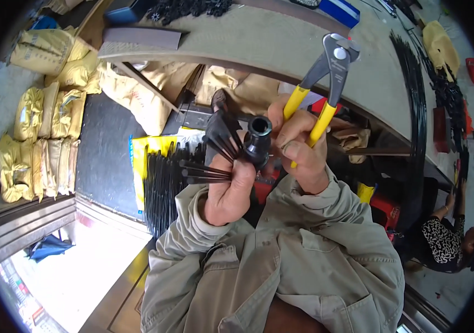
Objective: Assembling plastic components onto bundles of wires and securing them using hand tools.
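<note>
Black plastic hub with a round open bore (259,140): head view, centre of picture, raised in front of the chest, bore mouth turned up and toward the camera.
Spokes: thin black rods (206,169) fanning left and up-left from the hub, long axes lying roughly level, more of the same rods in a bundle below.
Left hand (227,191): closed around the rods just left of the hub, thumb side touching the hub body; nearer hand to the hub.
Right hand (298,147): wrapped shut on the yellow handles of grey steel end-cutting pincers (325,77), fingertips also touching the hub's right side.
Pincers axis: running up and right from the fist, head well above and right of the hub, pointing away from it, jaws closed or nearly so.
Key relation: hub between both hands, low and left of the pincer head.
Surroundings: curved grey worktable (259,39) beyond, yellow sacks (37,144) at far left, another person seated at lower right.
</note>
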Tool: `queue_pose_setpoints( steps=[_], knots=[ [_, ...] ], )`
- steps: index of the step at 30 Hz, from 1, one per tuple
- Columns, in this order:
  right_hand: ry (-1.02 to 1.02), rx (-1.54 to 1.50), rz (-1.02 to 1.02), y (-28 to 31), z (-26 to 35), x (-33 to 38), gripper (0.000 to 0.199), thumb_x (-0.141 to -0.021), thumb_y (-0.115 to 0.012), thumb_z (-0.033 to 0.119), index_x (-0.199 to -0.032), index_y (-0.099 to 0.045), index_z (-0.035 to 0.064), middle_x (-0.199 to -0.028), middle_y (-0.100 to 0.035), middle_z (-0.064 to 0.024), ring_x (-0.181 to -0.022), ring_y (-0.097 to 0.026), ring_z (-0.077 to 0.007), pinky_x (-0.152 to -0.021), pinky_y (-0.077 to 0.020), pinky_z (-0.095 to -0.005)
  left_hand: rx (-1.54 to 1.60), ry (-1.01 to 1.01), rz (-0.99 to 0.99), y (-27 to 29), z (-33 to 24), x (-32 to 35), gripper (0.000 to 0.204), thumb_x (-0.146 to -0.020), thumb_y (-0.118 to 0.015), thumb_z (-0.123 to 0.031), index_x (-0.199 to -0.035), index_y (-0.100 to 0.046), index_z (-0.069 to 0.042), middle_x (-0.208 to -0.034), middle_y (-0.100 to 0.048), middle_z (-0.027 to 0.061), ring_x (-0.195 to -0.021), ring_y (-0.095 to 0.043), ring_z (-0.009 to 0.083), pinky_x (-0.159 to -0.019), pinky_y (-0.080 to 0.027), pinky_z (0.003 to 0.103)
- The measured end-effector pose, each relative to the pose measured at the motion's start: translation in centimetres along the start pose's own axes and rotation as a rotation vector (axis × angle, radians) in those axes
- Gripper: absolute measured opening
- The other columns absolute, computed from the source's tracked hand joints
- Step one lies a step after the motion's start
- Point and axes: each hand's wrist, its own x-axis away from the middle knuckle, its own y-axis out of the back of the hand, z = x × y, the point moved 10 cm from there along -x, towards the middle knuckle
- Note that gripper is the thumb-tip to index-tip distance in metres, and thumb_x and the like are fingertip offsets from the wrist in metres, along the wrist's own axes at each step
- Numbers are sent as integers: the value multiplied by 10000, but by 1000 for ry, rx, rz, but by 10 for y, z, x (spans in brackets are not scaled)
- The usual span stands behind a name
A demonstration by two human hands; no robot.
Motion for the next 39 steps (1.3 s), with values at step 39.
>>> queue_pose_setpoints(
  steps=[39],
  knots=[
    [14, 571, 1, -19, 34, 35, 108, -781, -596, 25, -878, -612, -20, -977, -545, -160, -792, -554, -199, -691, -444, -294, -13, -85, -97, 13, 1, 31, 378, -941, -369, -323, -1072, -494, 9, -833, -538, 54, -695, -488, 107, -644, -400, 235]
  ],
)
